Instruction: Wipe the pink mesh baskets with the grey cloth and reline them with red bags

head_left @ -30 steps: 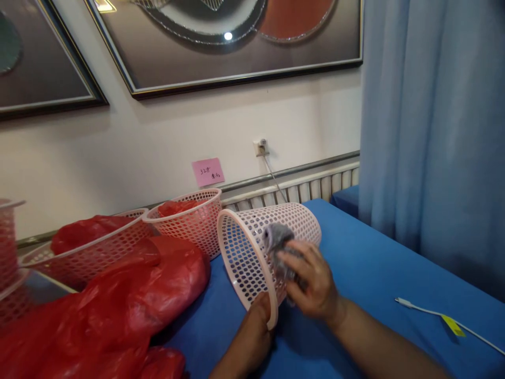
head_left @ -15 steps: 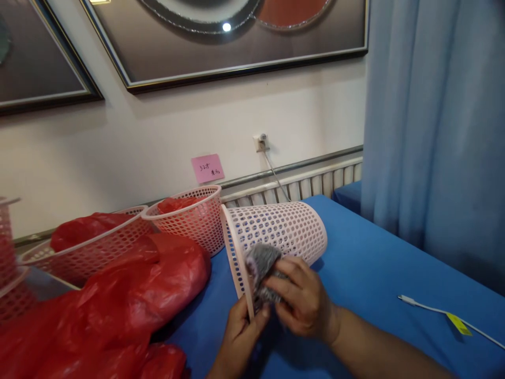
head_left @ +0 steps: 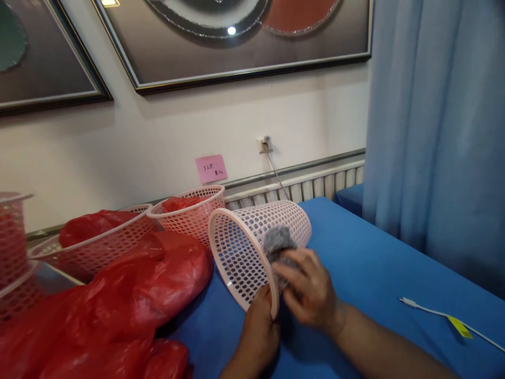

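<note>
A pink perforated basket lies on its side on the blue table, its open end turned toward the lower left. My left hand grips the lower edge of its rim, fingers inside the opening. In my right hand is a grey cloth, pressed against the outside of the basket just behind the rim. The fingers are bent round the cloth, and part of it is hidden under them.
Red plastic bags spread over the left side. Other pink baskets holding red plastic stand behind them. A white cable with a yellow tag lies on the blue table at right, near a blue curtain.
The basket has turned so that its opening shows more toward me. My left hand has moved right along with the rim, and my right hand and the cloth have shifted slightly right.
</note>
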A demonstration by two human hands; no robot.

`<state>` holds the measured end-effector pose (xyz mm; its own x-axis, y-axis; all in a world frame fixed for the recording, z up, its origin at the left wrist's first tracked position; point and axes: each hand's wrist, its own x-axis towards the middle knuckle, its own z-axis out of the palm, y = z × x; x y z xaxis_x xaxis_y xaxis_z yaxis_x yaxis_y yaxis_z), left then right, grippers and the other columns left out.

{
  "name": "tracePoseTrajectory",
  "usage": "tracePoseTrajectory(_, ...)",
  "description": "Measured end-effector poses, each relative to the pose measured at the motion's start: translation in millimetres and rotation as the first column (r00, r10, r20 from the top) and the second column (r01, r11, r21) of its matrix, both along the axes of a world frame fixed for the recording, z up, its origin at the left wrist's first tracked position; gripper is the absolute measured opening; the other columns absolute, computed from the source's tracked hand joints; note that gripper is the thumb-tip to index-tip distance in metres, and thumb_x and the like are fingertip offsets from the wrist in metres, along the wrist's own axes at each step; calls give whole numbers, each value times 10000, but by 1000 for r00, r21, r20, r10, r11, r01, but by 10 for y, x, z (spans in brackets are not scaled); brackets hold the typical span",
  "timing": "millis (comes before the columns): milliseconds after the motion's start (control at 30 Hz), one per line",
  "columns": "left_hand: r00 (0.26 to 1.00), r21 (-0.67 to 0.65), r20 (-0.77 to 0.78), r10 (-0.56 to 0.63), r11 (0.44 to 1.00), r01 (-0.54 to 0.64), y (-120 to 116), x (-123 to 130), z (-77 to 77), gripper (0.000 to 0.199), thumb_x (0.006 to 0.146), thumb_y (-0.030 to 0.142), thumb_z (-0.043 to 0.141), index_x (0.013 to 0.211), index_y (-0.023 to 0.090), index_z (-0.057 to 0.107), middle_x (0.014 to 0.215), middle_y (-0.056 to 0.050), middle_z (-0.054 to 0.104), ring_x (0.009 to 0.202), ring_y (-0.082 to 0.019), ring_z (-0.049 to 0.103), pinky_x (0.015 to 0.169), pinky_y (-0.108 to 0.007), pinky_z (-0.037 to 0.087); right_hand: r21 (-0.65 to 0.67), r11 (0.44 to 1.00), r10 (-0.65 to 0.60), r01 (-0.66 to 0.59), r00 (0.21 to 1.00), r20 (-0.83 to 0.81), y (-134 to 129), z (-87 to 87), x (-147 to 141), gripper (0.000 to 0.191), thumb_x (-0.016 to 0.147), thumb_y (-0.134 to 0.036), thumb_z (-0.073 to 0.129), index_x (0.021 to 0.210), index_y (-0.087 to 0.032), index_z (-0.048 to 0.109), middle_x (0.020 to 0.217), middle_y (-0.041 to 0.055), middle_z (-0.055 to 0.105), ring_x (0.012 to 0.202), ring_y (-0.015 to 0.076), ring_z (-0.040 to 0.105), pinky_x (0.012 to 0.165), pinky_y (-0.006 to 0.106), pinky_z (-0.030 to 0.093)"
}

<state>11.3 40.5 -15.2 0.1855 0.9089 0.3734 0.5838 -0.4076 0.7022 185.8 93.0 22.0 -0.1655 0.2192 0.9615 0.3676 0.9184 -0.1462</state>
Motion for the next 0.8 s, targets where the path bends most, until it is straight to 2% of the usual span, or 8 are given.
tracePoseTrajectory(67,999,-19,35,10,1000,-9,33,-25,17,578,828,47,526,1352,240,678,1362,-87,703,1288,-293,621,1124,-455,492,54,993,105,-107,994,28,-109,7,-67,640,828,-80,527,1458,-195,515,1326,115,622,1216,251,593,1040,460,535)
tracePoseTrajectory(167,998,-20,53,31,999,-30,59,-54,36,544,865,75,523,1361,242,675,1364,-84,705,1293,-288,615,1172,-478,443,-107,993,-60,56,997,-42,163,-95,9,628,820,-80,506,1435,-195,547,1323,119,633,1252,273,581,1080,501,506)
tracePoseTrajectory(267,1000,-30,0,9,1000,-9,58,-60,39,499,900,106,521,1344,248,699,1347,-101,713,1244,-291,634,1162,-489,447,-471,842,-366,263,920,-140,694,-266,212,505,819,-158,521,1301,-192,668,1317,142,633,1222,313,602,1072,554,505)
tracePoseTrajectory(367,999,-40,-30,-13,999,11,45,-53,35,477,923,122,509,1338,240,712,1349,-122,708,1223,-300,637,1150,-496,451,-649,723,-475,237,852,-219,948,-330,332,447,812,-236,536,1219,-177,712,1270,153,650,1166,316,638,1055,557,522)
tracePoseTrajectory(500,998,-59,64,27,998,-23,39,-44,38,519,890,112,554,1378,237,680,1381,-110,695,1280,-310,615,1197,-500,402,-313,948,-130,66,973,-189,480,-158,157,498,820,-130,514,1281,-230,672,1296,106,659,1234,278,619,1082,519,515)
tracePoseTrajectory(633,985,-125,170,-31,991,53,31,0,128,468,882,113,537,1294,228,725,1347,-74,719,1277,-319,631,1143,-456,468,-29,982,184,-185,983,-23,-28,-16,-46,669,791,-80,529,1422,-300,560,1367,77,620,1210,270,635,1035,497,557)
tracePoseTrajectory(733,979,-152,196,-59,984,89,28,47,240,452,875,118,495,1230,216,757,1307,-67,739,1316,-331,604,1199,-496,407,-130,992,-4,-11,994,-108,196,-81,33,583,806,-76,531,1337,-292,635,1332,85,645,1223,293,623,1056,518,533)
tracePoseTrajectory(800,981,-170,184,-69,980,101,33,50,282,488,847,99,486,1236,212,756,1318,-77,734,1354,-321,575,1244,-531,333,-315,938,-217,144,953,-211,526,-157,171,459,820,-124,532,1227,-247,702,1282,110,673,1230,313,613,1078,560,499)
